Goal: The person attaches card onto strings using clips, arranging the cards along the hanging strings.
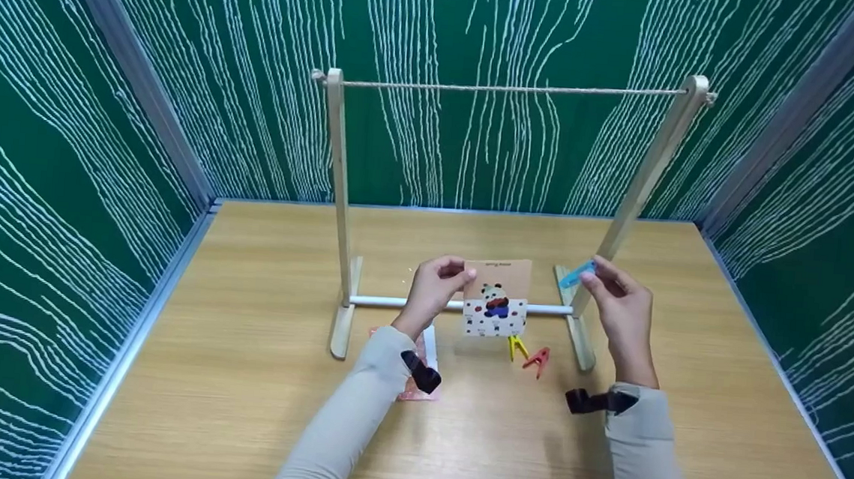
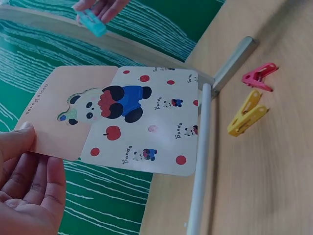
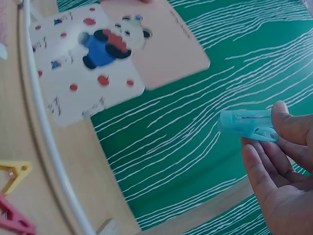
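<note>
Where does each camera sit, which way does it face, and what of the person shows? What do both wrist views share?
Head: worn on the head, facing forward and down at the card; left hand, right hand and sleeves show.
Left wrist: on that wrist, facing the card; left hand near, right hand at top.
Right wrist: on that wrist, facing the blue clip; right hand near, left hand's edge at top.
Wrist views share card, blue clip, yellow clip, red clip.

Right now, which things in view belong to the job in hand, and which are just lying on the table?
In the job:
card, in the left hand
blue clip, in the right hand
rope and stand, probably

Lying about:
yellow clip and red clip, perhaps for later
pink item, partly hidden
</note>
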`<action>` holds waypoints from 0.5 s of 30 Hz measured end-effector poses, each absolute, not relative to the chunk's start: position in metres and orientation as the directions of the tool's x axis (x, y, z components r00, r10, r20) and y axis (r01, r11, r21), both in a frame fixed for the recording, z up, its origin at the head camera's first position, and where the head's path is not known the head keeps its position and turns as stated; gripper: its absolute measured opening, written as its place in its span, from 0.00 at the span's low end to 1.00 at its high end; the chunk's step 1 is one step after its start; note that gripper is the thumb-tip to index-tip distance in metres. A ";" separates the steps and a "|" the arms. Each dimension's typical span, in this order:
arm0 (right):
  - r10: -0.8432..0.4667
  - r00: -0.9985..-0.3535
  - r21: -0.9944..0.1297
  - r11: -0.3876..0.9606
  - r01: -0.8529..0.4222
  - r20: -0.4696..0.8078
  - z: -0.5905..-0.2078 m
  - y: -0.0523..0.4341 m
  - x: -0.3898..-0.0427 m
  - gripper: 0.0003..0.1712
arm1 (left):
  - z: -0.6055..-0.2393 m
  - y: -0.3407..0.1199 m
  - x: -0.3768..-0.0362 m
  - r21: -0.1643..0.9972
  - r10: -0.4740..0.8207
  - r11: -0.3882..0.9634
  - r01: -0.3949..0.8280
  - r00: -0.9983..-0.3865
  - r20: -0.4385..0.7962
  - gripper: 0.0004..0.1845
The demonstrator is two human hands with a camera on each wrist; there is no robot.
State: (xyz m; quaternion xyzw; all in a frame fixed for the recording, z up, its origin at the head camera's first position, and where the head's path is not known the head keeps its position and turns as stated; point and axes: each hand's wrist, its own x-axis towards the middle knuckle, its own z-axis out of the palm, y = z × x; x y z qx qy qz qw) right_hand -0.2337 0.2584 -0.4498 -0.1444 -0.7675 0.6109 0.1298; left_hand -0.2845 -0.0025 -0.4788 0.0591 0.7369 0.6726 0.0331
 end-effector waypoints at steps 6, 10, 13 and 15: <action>0.374 -0.919 -0.975 0.217 -0.042 0.123 -0.428 0.259 -0.236 0.25 | -0.463 0.007 -0.290 0.994 0.135 0.100 0.053 -0.990 0.039 0.12; 0.363 -0.908 -0.968 0.208 -0.142 0.211 -0.415 0.259 -0.240 0.22 | -0.452 0.012 -0.294 0.992 0.141 0.095 0.080 -0.988 0.066 0.13; 0.346 -0.899 -0.958 0.196 -0.209 0.267 -0.407 0.258 -0.242 0.21 | -0.444 0.016 -0.296 0.990 0.141 0.095 0.100 -0.986 0.086 0.12; 0.335 -0.895 -0.952 0.186 -0.244 0.295 -0.401 0.257 -0.244 0.21 | -0.439 0.019 -0.296 0.988 0.136 0.107 0.113 -0.986 0.098 0.12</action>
